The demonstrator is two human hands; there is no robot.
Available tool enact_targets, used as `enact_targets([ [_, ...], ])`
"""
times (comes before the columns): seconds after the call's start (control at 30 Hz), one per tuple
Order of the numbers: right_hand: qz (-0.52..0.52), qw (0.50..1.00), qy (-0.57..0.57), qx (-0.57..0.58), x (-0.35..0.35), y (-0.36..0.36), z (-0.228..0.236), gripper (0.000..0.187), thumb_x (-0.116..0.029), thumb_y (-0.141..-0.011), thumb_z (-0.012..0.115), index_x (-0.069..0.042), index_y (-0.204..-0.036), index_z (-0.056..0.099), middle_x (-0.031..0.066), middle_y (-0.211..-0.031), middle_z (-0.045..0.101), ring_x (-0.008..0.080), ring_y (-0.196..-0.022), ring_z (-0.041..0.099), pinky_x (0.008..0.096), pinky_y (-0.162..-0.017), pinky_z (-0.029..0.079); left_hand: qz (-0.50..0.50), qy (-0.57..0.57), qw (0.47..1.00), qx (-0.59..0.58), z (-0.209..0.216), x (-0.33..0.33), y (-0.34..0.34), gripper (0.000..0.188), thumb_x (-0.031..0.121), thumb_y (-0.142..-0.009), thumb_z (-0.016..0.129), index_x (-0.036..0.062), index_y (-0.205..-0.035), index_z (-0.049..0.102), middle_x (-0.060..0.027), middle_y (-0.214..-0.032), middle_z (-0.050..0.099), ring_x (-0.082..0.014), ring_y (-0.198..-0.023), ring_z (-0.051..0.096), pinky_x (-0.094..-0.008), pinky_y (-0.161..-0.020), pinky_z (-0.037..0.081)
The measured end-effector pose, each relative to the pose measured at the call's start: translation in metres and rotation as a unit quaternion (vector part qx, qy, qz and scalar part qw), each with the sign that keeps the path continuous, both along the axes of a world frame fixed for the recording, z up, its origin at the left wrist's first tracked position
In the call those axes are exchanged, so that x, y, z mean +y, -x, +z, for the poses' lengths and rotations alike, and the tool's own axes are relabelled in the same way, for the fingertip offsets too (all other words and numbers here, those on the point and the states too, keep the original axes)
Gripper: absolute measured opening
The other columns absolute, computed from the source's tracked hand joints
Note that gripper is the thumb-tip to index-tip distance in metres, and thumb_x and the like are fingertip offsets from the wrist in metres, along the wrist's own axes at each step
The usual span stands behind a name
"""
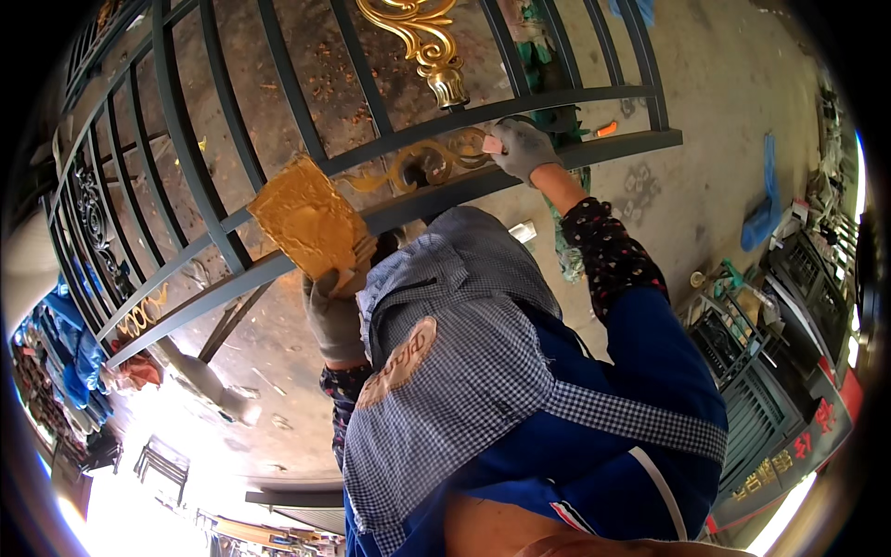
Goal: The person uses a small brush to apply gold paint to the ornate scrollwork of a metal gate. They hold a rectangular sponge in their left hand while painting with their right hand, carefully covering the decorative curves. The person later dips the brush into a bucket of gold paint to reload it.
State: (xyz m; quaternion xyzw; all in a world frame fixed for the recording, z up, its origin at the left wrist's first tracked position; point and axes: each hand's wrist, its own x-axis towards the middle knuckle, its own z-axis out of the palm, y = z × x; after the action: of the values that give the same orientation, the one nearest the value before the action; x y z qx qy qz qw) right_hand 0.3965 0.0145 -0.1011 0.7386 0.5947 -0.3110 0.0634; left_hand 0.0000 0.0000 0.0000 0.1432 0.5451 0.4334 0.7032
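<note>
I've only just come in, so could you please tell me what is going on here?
A gloved person is at a dark metal railing. The left hand holds a board coated in gold; the right hand holds a small pink block at the right end of the gold scrollwork between two rails.

A gold-smeared board (pixel 302 215) tilts left of gold scrollwork (pixel 397 171), 1 pink block (pixel 492 145) at right.

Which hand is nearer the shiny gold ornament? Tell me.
Right: in view, the right hand is below and right of the gold ornament; the left hand is farther off, lower left, holding a gold-smeared board.
</note>
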Motion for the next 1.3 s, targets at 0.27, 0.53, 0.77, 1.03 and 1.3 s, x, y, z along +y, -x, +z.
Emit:
enact_targets([
  [0.27, 0.071, 0.991, -0.100, -0.059, 0.021, -0.009, -0.004, 0.030, -0.021, -0.084, 0.065, -0.012, -0.113, 0.062, 0.0087, -0.120, 0.061, 0.0299, -0.106, 0.063, 0.0408, -0.090, 0.052, 0.012, -0.027, 0.999, -0.031, -0.016, 0.021, -0.022, 0.050, 0.016, -0.087, 0.062, -0.0006, -0.133, 0.050, -0.0123, -0.130, 0.058, -0.0256, -0.120, 0.056, -0.0378, -0.104, 0.043],
  [0.53, 0.032, 0.991, -0.130, 0.019, 0.028, -0.025, 0.012, 0.027, -0.014, -0.082, 0.063, -0.014, -0.109, 0.065, 0.0075, -0.114, 0.060, 0.0301, -0.103, 0.063, 0.0409, -0.086, 0.053, -0.009, -0.040, 0.999, -0.032, -0.018, 0.019, -0.022, 0.048, 0.016, -0.087, 0.063, -0.0001, -0.131, 0.053, -0.0118, -0.128, 0.059, -0.0252, -0.119, 0.057, -0.0367, -0.103, 0.044],
  [0.77, 0.310, 0.946, -0.097, 0.000, 0.026, -0.044, 0.010, 0.022, -0.006, -0.081, 0.063, -0.014, -0.101, 0.068, 0.0058, -0.113, 0.059, 0.0266, -0.106, 0.062, 0.0395, -0.088, 0.053, -0.010, -0.030, 0.999, -0.019, -0.014, 0.024, -0.030, 0.049, 0.015, -0.087, 0.062, 0.0001, -0.133, 0.052, -0.0131, -0.129, 0.059, -0.0261, -0.119, 0.057, -0.0372, -0.103, 0.045],
  [1.03, 0.514, 0.851, -0.059, -0.090, 0.044, -0.061, 0.017, 0.014, -0.019, -0.079, 0.068, -0.015, -0.093, 0.068, 0.0055, -0.109, 0.058, 0.0241, -0.103, 0.061, 0.0361, -0.084, 0.052, -0.014, -0.038, 0.999, -0.010, -0.015, 0.022, -0.025, 0.050, 0.012, -0.088, 0.058, 0.0006, -0.136, 0.049, -0.0135, -0.131, 0.057, -0.0268, -0.120, 0.057, -0.0379, -0.100, 0.049],
  [1.3, 0.367, 0.925, -0.090, -0.042, 0.040, -0.061, 0.022, 0.017, -0.014, -0.081, 0.065, -0.014, -0.098, 0.066, 0.0080, -0.107, 0.056, 0.0259, -0.100, 0.062, 0.0394, -0.082, 0.053, 0.008, -0.026, 1.000, -0.002, -0.019, 0.017, -0.018, 0.049, 0.016, -0.088, 0.060, 0.0002, -0.133, 0.050, -0.0134, -0.129, 0.058, -0.0262, -0.119, 0.057, -0.0382, -0.104, 0.044],
])
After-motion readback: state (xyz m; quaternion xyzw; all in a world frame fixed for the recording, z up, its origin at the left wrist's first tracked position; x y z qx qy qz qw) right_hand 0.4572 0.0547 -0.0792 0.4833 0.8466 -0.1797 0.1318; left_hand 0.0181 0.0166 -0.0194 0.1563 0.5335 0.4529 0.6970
